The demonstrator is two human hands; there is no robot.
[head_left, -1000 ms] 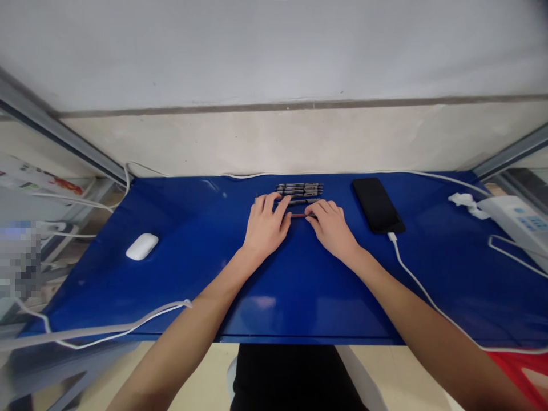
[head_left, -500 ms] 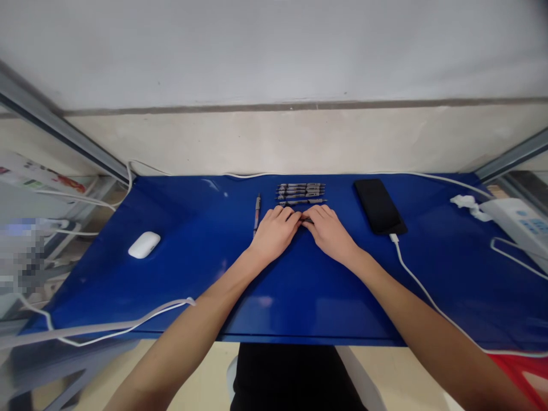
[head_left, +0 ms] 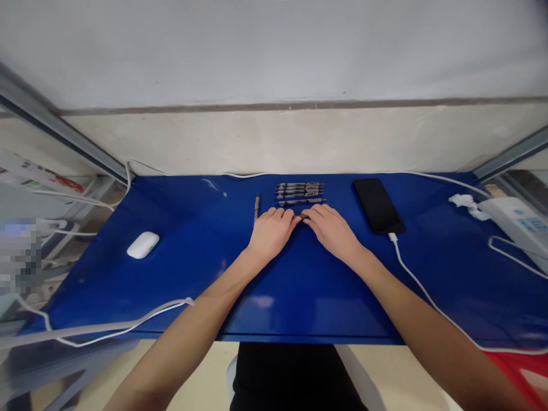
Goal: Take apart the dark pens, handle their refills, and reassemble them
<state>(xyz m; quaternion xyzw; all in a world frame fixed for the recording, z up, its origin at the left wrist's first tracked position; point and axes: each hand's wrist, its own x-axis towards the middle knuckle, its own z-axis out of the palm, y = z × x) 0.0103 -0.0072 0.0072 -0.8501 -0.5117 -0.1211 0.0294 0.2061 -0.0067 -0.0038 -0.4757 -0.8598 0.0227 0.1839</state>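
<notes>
My left hand [head_left: 274, 229] and my right hand [head_left: 329, 227] meet at the middle of the blue table [head_left: 299, 297], both with curled fingers. Between their fingertips shows a short dark piece of a pen [head_left: 304, 216]; most of it is hidden under the fingers. Just beyond my hands, several grey pens [head_left: 300, 192] lie side by side, parallel to the wall. The nearest of that row, a pen [head_left: 301, 201], lies slightly apart from the others. To the left, another pen [head_left: 257, 204] points away from me, its lower end covered by my left hand.
A black phone [head_left: 378, 206] with a white charging cable [head_left: 411, 268] lies to the right. Farther right is a white power strip [head_left: 514, 220] beside crumpled tissue [head_left: 468, 204]. On the left sit a white earbud case [head_left: 142, 245] and a loose white cable [head_left: 171, 305]. A wall [head_left: 274, 142] borders the back.
Both hands stay nearly in place. My left fingers shift slightly, and a little more of the dark pen shows between the hands. The other pens have not moved.
</notes>
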